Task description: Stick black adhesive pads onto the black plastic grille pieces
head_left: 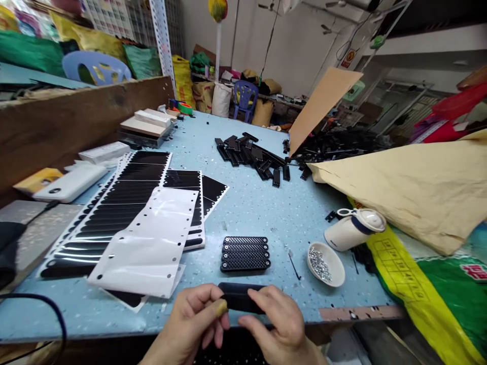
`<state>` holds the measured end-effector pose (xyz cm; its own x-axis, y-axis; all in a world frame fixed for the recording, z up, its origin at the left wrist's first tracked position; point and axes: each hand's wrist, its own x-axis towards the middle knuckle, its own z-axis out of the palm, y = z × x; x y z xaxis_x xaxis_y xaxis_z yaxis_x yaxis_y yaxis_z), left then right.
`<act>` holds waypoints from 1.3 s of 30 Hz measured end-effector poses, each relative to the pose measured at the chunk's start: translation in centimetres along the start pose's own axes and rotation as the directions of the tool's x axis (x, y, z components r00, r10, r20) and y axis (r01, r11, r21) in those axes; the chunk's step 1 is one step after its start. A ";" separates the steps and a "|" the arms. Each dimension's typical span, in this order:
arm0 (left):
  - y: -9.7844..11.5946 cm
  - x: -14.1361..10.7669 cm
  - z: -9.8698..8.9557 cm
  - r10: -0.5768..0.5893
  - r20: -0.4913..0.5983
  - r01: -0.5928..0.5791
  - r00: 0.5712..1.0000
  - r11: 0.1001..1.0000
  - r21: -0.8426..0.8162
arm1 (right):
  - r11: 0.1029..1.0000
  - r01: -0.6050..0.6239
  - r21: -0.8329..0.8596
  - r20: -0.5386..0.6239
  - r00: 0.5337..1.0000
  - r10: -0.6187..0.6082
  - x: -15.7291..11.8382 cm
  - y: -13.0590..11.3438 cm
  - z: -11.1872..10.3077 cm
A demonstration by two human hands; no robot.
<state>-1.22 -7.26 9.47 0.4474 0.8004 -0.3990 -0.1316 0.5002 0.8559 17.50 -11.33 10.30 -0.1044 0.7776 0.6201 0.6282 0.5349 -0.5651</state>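
Observation:
A flat black strip (pixel 241 297) is held level near the table's front edge, between my two hands. My left hand (pixel 200 317) pinches its left end, with a yellowish covering or stain on the thumb tip. Its right end is gripped by my right hand (pixel 279 319), fingers on top and thumb lower down. Just beyond the strip lies a stack of black textured bars (pixel 245 254) in a row, with small round metal spots at their ends. To the right, a white bowl (pixel 337 263) contains many small silvery metal pieces (pixel 319 263).
Sheets of black strips (pixel 133 187) and a white backing sheet (pixel 148 243) lie at left. Several black parts (pixel 251 154) are heaped farther back. A white lidded cup (pixel 350 230) lies tilted beside brown paper (pixel 411 187). A thin dark tool (pixel 294 265) rests near the bowl.

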 end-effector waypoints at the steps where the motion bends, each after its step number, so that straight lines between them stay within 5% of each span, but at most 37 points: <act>1: 0.1 0.1 -0.2 -0.015 -0.020 0.014 1.000 1.000 -0.026 | 1.000 -0.012 -0.006 -0.002 1.000 0.012 -0.3 0.2 -0.4; 5: 0.8 0.5 -0.7 -0.030 -0.039 0.031 0.999 0.999 0.010 | 0.995 -0.100 0.012 0.045 0.994 0.100 -1.1 0.7 -1.5; 9: 0.6 1.5 -1.3 0.095 -0.075 -0.070 0.993 0.955 0.289 | 0.982 -0.178 0.069 -0.001 0.984 0.179 -0.8 1.0 -1.8; 14: 0.6 2.8 -2.8 0.404 -0.283 -0.187 0.870 0.801 0.568 | 0.929 -0.357 0.095 -0.022 0.932 0.360 0.4 3.6 -2.9; 17: 0.8 4.1 -3.8 0.494 -0.267 -0.182 0.827 0.685 0.705 | 0.895 -0.428 0.129 -0.018 0.901 0.434 0.9 6.1 -3.2; 24: 0.4 5.8 -3.8 0.472 -0.078 -0.204 0.878 0.517 0.831 | 0.915 -0.385 0.120 0.015 0.922 0.386 0.9 8.0 -1.5; 39: 0.6 5.0 -3.2 0.390 -0.014 -0.236 0.921 0.584 0.777 | 0.942 -0.310 0.131 0.096 0.949 0.299 0.7 7.3 -0.2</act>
<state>-1.89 -1.92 6.91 0.3484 0.9366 -0.0376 0.5047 -0.1537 0.8495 22.19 -6.91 6.73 0.0149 0.9301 0.3671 0.5232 0.3056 -0.7955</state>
